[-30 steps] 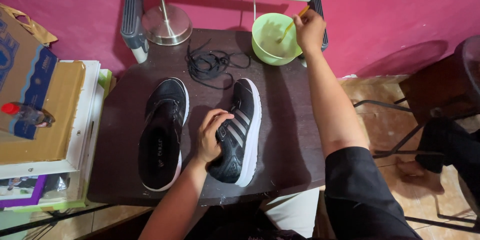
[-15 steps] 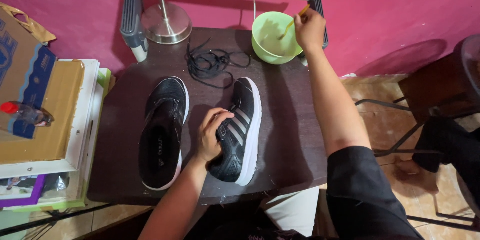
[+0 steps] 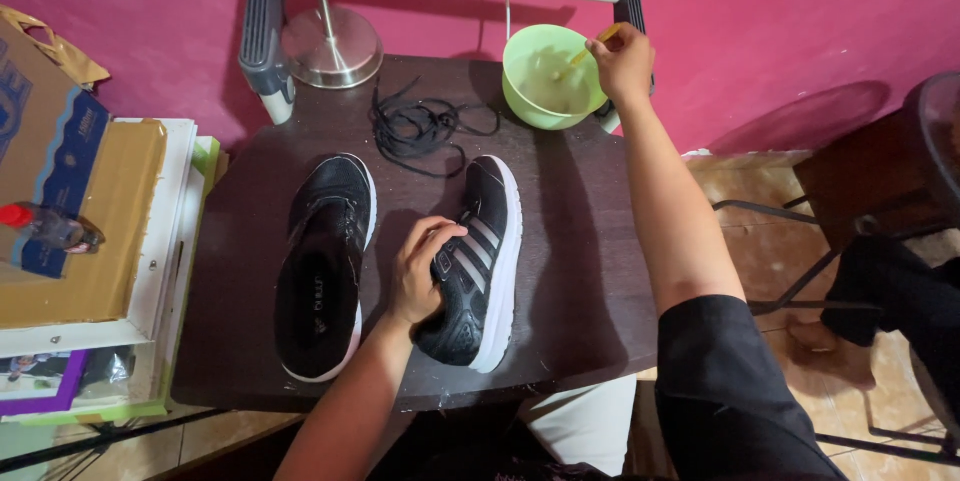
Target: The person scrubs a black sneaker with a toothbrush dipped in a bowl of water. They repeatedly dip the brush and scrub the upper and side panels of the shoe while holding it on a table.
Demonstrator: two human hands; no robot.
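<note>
Two black sneakers with white soles lie on a small dark table. My left hand grips the right-hand sneaker, which is tipped on its side with grey stripes showing. The other sneaker lies flat to its left, opening up. My right hand reaches to the far edge and holds a thin yellow-handled tool dipped into a light green bowl. A heap of black laces sits behind the shoes.
A metal lamp base and a grey-white bar stand at the back against a pink wall. Stacked cardboard boxes with a small red-capped bottle crowd the left. A dark chair and someone's foot are at right.
</note>
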